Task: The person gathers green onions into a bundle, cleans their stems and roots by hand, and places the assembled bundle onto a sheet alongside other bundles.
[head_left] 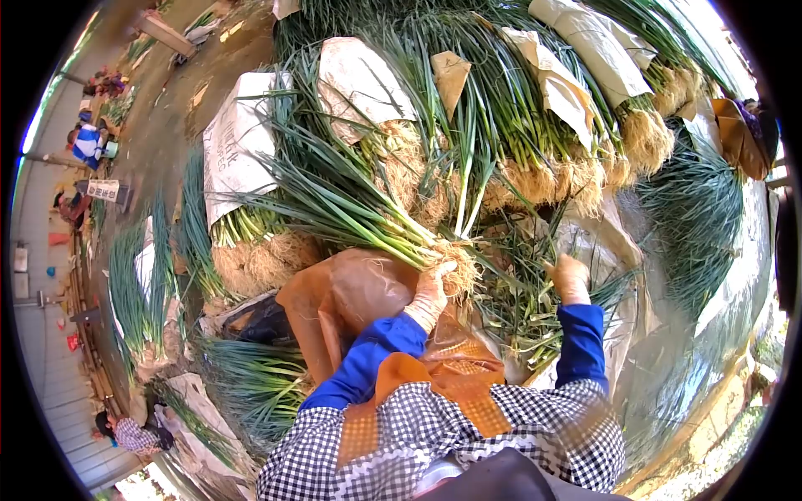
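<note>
My left hand is closed round the root end of a bunch of green onions. Its pale stalks and dark leaves slant up to the left, and the bushy roots stick out beside my fingers. To the right, my right hand is held over a heap of loose leaf trimmings. Its fingers look curled in, and whatever they may hold is too small to make out. Orange-brown plastic sheeting covers my lap beneath the bunch.
Rooty bundles of green onions lie stacked ahead, some wrapped in white sacking. More onions rest on the right, and others at lower left. Several people work along the left, one in a checked top.
</note>
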